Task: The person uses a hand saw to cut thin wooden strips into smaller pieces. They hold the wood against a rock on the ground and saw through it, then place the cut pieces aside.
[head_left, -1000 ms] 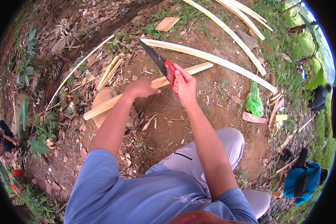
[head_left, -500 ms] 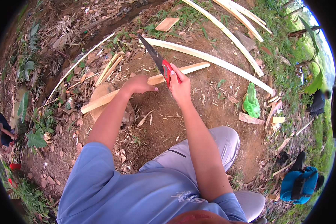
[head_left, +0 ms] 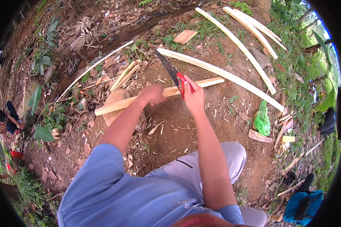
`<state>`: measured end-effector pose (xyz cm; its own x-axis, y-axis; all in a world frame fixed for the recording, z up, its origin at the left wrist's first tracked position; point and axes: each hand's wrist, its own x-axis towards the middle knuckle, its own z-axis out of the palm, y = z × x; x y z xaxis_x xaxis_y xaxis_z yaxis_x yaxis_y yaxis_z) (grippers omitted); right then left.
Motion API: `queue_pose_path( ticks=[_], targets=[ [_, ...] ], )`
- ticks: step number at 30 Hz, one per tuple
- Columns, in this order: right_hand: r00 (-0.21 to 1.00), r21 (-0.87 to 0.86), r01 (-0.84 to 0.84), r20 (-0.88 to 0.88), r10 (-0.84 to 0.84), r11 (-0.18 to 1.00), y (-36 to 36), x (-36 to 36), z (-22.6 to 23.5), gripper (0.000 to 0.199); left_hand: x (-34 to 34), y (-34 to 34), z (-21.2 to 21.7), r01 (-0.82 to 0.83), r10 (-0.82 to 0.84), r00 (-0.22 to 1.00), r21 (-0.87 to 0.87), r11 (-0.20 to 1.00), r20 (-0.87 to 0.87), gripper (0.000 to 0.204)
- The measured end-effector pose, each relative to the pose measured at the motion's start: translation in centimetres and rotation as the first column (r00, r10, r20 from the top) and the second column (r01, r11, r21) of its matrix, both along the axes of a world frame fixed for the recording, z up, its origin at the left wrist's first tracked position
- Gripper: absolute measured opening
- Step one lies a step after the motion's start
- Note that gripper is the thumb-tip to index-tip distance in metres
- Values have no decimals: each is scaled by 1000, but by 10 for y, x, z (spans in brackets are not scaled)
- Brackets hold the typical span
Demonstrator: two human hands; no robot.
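Note:
A long split wooden slat (head_left: 119,104) lies across a rounded wood block (head_left: 115,99) on bare dirt. My left hand (head_left: 152,94) presses down on the slat near its middle. My right hand (head_left: 192,95) grips the red handle of a hand saw (head_left: 169,70), whose dark blade points up and away to the left above the slat. The blade's teeth sit just right of my left hand, near the slat's top edge.
Several long pale slats (head_left: 231,73) lie on the ground beyond and to the right. A green plastic bag (head_left: 262,121) and wood offcuts lie at right, a blue bag (head_left: 301,204) at lower right. Another person (head_left: 7,121) crouches at far left among plants.
The view has shifted slightly; my right hand and the saw have moved a little toward me along the slat. My left hand stays on the slat.

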<state>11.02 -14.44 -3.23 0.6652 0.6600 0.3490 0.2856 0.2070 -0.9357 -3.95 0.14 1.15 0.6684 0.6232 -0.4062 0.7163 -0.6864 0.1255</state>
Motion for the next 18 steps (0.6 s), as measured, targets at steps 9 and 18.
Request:
queue_pose_path(
  ticks=[9,18],
  targets=[
    [1000,-17,-9,-18,8,1000,-4,5,8,38,2,-35,2,60,-57,998,370,927,-19,35],
    [999,30,18,-50,-17,999,-18,7,2,36,-3,-33,-26,31,-89,993,537,843,81,16]
  ],
)
